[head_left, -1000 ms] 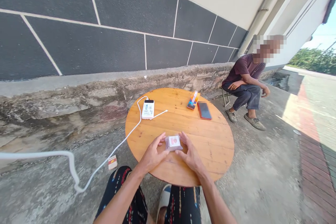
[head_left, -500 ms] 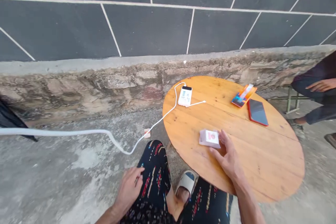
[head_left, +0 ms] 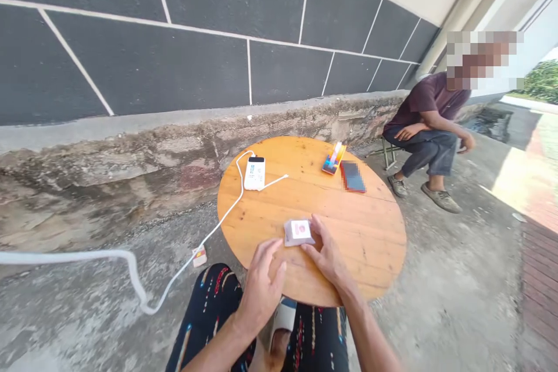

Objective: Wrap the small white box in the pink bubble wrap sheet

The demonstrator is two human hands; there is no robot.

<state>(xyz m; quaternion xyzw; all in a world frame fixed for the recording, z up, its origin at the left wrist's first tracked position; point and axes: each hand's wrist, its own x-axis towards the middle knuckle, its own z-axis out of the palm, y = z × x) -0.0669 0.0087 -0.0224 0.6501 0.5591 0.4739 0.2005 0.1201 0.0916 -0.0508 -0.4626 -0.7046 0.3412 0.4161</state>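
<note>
A small white box (head_left: 300,232) with a pinkish print, in a clear plastic wrapper, lies near the front of the round wooden table (head_left: 349,221). My right hand (head_left: 325,253) rests at its right side, thumb and fingers apart around the wrapper's edge; the hand is open. To the box's lower left, my left hand (head_left: 264,279) hovers at the table's front edge. Its thumb stands apart from the stretched fingers, and nothing is in it.
A white power bank (head_left: 255,174) with a white cable (head_left: 231,209) lies at the back left. Farther right are an orange-and-blue packet (head_left: 334,159) and a red-edged phone (head_left: 353,176). A person (head_left: 431,122) sits beyond the table. A small carton (head_left: 199,256) lies on the ground.
My left hand has come up from my knee to the table, beside the box. My right hand stays at the box. The view has swung right, bringing the seated person into sight.
</note>
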